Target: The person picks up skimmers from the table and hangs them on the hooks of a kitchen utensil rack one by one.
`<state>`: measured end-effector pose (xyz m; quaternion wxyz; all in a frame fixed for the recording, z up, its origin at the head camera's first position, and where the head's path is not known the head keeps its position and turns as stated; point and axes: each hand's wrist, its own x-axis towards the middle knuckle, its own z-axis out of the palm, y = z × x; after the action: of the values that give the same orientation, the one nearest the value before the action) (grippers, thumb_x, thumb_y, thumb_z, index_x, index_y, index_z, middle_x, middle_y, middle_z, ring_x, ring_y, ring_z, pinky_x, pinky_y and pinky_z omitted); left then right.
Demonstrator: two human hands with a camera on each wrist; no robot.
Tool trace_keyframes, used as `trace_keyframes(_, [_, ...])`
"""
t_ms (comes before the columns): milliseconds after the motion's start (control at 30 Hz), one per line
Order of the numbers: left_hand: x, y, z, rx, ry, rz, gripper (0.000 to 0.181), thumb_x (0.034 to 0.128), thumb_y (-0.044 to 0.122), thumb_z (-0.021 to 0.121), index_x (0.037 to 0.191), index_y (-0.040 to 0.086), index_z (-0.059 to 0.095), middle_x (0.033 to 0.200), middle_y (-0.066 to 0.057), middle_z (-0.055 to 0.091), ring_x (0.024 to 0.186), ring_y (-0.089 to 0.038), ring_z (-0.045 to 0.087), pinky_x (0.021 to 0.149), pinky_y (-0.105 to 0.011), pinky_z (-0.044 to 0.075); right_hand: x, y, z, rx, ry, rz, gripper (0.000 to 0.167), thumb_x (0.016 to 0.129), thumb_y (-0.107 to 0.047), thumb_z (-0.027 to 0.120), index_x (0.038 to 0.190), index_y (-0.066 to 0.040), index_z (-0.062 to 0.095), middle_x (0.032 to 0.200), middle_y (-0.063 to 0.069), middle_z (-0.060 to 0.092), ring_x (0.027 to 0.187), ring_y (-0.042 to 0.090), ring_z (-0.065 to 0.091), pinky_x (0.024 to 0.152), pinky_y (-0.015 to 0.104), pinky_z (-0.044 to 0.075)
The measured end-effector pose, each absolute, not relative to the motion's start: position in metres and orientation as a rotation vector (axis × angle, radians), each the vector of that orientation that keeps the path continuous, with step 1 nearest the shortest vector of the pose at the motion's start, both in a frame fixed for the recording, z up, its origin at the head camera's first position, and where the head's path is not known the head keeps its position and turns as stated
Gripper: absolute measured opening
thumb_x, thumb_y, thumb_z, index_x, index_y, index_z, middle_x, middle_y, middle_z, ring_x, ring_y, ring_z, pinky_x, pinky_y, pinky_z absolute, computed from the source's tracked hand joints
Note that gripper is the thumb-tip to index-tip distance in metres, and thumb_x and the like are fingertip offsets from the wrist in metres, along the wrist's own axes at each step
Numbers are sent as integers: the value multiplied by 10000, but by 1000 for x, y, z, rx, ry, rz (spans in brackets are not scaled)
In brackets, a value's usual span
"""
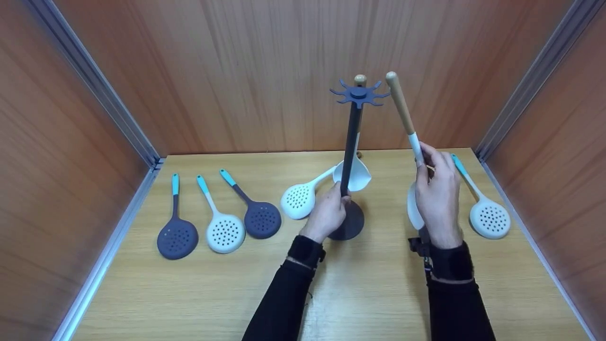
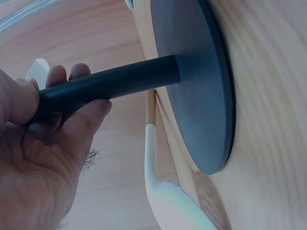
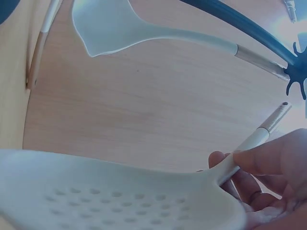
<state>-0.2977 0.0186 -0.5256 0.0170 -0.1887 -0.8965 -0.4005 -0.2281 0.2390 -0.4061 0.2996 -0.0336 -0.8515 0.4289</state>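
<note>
White perforated skimmer (image 3: pixel 134 191), nearest the right wrist camera: held right of the black stand (image 1: pixel 352 142), wooden handle (image 1: pixel 401 104) end up. Right hand (image 1: pixel 438 199) — fingers pinching its white shaft. Left hand (image 1: pixel 326 213) — fingers wrapped round the stand's pole. White ladle (image 1: pixel 358 177) hangs from the hooks (image 1: pixel 358 93). Counter (image 1: pixel 369 293): five other skimmers (image 1: pixel 177 239), four left of the stand, one far right.

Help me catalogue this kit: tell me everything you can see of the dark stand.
The dark stand has a flat, round base, a straight, slim pole and several curved hooks spreading from its top. Its finish looks smooth; metal or plastic, I cannot tell. It stands upright, base on the pale table, the left hand gripping the low part of the pole. A white ladle appears to hang from the hooks.
</note>
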Motion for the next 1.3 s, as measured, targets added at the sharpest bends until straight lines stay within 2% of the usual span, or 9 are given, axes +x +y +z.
trace_keyframes(233, [-297,19,-525,-572,-2782,-1211,57,1146,147,605,1182,134,647,1046,-18,732,974,-173,691,883,-378,627,-227,238,-407,-52,-2202,1144,421,1128,-39,634,1539,-116,687,1355,170,709,1288,287,740,958,72,524])
trace_keyframes(467, [-297,19,-525,-579,-2773,-1178,44,1129,126,623,1162,134,650,1039,-15,723,960,-176,679,868,-379,619,-226,236,-406,-42,-2210,1125,431,1124,-42,644,1545,-126,683,1371,157,714,1300,280,735,1016,235,596])
trace_keyframes(633, [-298,20,-525,-544,-2810,-1209,55,1146,145,600,1170,147,649,1049,-18,723,982,-178,684,884,-385,622,-225,234,-404,-23,-2226,1113,436,1124,-40,641,1552,-120,676,1393,159,713,1300,274,727,1032,285,610])
trace_keyframes(867, [-298,20,-525,-543,-2817,-1214,74,1155,151,585,1183,137,652,1063,-27,731,992,-179,688,892,-385,623,-224,232,-404,8,-2241,1110,432,1132,-30,621,1555,-103,670,1397,171,707,1299,263,720,1080,429,633])
trace_keyframes(1300, [-297,18,-525,-588,-2781,-1179,86,1159,160,583,1189,121,654,1089,-47,777,1019,-193,737,928,-391,644,-226,233,-406,87,-2246,1124,404,1141,-21,593,1526,-103,681,1392,161,706,1303,279,722,1099,469,621])
